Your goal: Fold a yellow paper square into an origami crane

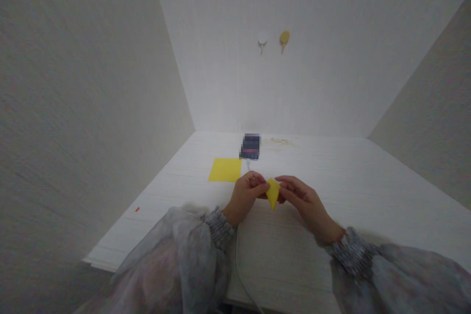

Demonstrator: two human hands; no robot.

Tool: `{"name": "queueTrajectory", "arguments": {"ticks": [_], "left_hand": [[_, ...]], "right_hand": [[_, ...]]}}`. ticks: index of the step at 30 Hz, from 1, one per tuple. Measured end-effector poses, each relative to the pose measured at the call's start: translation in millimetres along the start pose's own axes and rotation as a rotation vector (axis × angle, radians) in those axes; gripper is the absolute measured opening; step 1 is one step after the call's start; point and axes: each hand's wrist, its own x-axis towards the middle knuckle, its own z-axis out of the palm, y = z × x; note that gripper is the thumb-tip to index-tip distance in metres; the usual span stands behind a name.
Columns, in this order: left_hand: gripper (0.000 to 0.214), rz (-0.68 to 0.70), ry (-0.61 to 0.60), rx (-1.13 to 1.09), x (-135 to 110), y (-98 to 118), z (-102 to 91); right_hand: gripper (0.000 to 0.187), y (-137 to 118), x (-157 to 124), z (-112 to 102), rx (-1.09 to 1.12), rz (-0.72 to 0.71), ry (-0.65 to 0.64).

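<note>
The folded paper sits a little below and right of the middle of the frame, between the two hands. I judge the work partway along: creases have already brought this yellow piece down to a small kite shape, but I can't count the folds or tell how many are left. Its narrow tip points toward the bottom of the frame, its blunter end toward the top, and its long axis runs nearly upright in my view, leaning only slightly. From here I can't make out whether the tip touches the worktop.

The left hand is closed in a pinch on the left edge, thumb in front and fingers tucked behind. The right hand is half curled at the right edge, forefinger reaching along the top; I can't tell whether it grips or only steadies.

Farther out, left of centre, a yellow sheet lies flat, with no fold I can see. A dark phone, blurred, is just beyond it, and a pale cable runs down to the bottom edge.
</note>
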Motion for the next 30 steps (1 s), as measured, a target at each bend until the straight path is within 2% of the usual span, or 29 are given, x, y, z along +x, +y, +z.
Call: {"name": "queueTrajectory", "arguments": {"ticks": [2, 9, 14, 18, 25, 30], "left_hand": [[0.021, -0.023, -0.009, -0.016, -0.6, 1.1, 0.7], [0.028, -0.064, -0.037, -0.084, -4.7, 5.7, 3.6], [0.025, -0.045, -0.06, -0.062, -6.4, 6.3, 4.8], [0.024, -0.017, -0.06, 0.004, -5.7, 4.2, 5.6], [0.025, -0.001, -0.035, 0.048, -4.5, 2.7, 3.9], [0.03, 0.032, -0.056, 0.054, -4.3, 1.8, 3.7]], "right_hand": [[0.022, 0.7, -1.0, -0.8, -0.016, 0.025, -0.026], [0.023, 7.1, 0.6, -6.1, 0.01, 0.074, 0.002], [0.008, 6.0, 2.7, -7.0, -0.008, 0.046, 0.086], [0.009, 3.1, 2.3, -4.8, 0.032, 0.03, 0.08], [0.027, 4.2, 2.9, -1.1, 0.065, 0.037, 0.126], [0.026, 4.7, 3.5, -0.4, 0.07, 0.014, 0.131]]}}
